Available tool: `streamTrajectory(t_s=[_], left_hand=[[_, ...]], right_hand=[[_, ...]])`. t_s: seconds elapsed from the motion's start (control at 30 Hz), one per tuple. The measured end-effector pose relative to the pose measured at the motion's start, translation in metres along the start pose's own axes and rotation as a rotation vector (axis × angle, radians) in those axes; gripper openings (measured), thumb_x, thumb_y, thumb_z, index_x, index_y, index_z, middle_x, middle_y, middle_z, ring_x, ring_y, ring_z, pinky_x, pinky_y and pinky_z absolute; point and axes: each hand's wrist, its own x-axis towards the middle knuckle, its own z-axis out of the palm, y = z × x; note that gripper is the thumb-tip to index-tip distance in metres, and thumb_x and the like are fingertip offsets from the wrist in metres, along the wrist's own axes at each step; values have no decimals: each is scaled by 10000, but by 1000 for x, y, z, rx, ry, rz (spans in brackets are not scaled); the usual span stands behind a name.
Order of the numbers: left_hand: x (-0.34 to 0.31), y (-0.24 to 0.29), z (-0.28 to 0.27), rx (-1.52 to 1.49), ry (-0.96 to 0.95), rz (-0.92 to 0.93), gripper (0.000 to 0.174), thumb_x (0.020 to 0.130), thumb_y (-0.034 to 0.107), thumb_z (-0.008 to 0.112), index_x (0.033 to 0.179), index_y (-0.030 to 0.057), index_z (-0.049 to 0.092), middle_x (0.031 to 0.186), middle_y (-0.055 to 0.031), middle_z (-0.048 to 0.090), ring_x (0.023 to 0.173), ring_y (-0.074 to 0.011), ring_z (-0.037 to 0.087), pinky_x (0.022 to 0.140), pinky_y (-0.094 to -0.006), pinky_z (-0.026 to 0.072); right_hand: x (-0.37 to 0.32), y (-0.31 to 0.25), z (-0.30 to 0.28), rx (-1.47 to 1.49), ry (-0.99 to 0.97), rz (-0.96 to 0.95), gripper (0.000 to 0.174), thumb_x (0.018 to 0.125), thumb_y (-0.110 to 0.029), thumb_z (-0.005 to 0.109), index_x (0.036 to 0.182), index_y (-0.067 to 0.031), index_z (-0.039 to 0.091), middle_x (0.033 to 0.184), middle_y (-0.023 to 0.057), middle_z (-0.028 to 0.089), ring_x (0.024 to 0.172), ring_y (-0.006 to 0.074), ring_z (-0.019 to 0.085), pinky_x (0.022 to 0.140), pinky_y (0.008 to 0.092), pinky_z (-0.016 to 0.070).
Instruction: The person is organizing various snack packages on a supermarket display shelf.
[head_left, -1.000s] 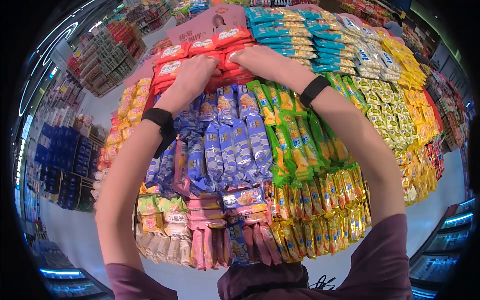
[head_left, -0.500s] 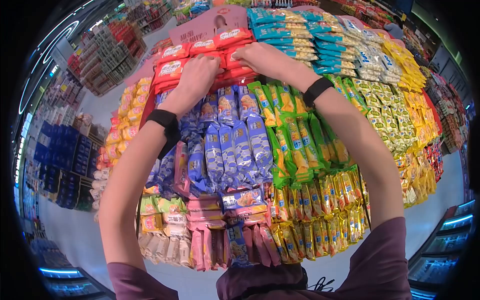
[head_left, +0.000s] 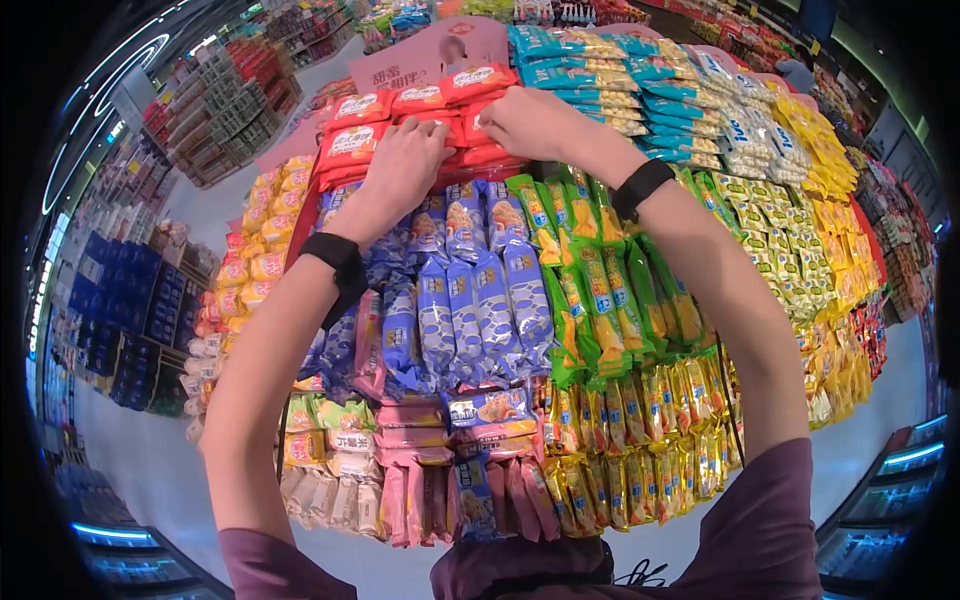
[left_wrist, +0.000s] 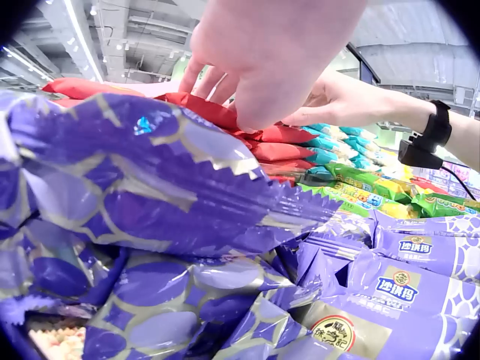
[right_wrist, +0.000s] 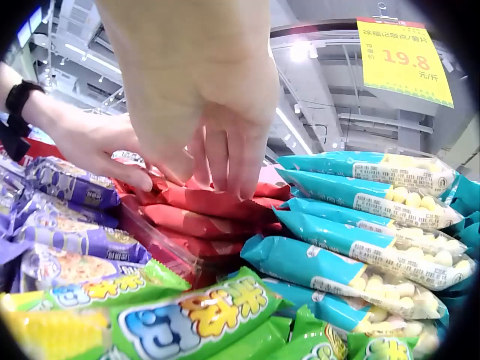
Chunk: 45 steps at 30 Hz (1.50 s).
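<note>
Red snack packets (head_left: 355, 142) lie stacked at the back middle of a big display. My left hand (head_left: 408, 165) is on the middle of this stack, its fingers bent over the front edge of a red packet (left_wrist: 202, 110) and its thumb on the near side. Close to its right, my right hand (head_left: 540, 125) pinches the red packet (right_wrist: 214, 201) at the stack's right part, fingers pointing down over it. In the right wrist view the two hands nearly meet. My palms hide parts of the packets. Black bands circle both wrists.
Purple packets (head_left: 480, 305) and green packets (head_left: 600, 290) lie in front of the red stack. Teal bags (right_wrist: 322, 270) rise close on its right. Pink and gold packets (head_left: 645, 470) fill the near rows. A pink sign (head_left: 430, 60) stands behind; a yellow price card (right_wrist: 405, 60) hangs above.
Both hands stay at the red stack. The left hand's fingers have spread a little and reach slightly farther over the packet. The whole view has shifted slightly, with the display lower and farther right.
</note>
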Motion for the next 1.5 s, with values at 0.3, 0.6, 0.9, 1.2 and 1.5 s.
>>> streamTrajectory(t_s=[0.3,0.6,0.9,1.2,1.5], left_hand=[[-14,16,-32,-6,28,23,374,884,185,638,1189,-19,566,1192,-153,627,1114,-309,571,926,-424,470],[-30,14,-42,-49,-82,-21,360,883,167,625,1182,-24,569,1198,-161,623,1137,-312,565,982,-434,438],[-33,12,-39,-153,32,-29,415,902,184,615,1237,-47,535,1155,-213,628,1111,-346,574,965,-440,440],[5,16,-14,-437,-61,-102,403,905,153,614,1238,-58,530,1036,-261,640,1003,-405,604,891,-450,477],[26,7,5,-587,-36,-176,360,902,151,595,1222,-14,584,989,-255,670,968,-406,633,855,-499,488]], right_hand=[[58,32,31,-230,124,53,443,834,-59,585,1246,46,463,1165,257,610,1091,391,595,880,441,499],[60,34,29,-509,127,-135,367,765,-77,685,1080,39,536,887,139,700,782,312,703,627,377,562],[22,-7,-20,-624,35,-202,197,825,-115,622,975,6,579,830,119,680,857,251,697,632,340,566],[-8,1,6,-274,144,-143,204,880,-177,604,1024,-33,598,847,122,666,923,297,649,712,408,547],[0,-1,4,-433,-35,-79,204,859,-163,614,1003,-20,627,895,107,684,1049,268,610,784,387,538]])
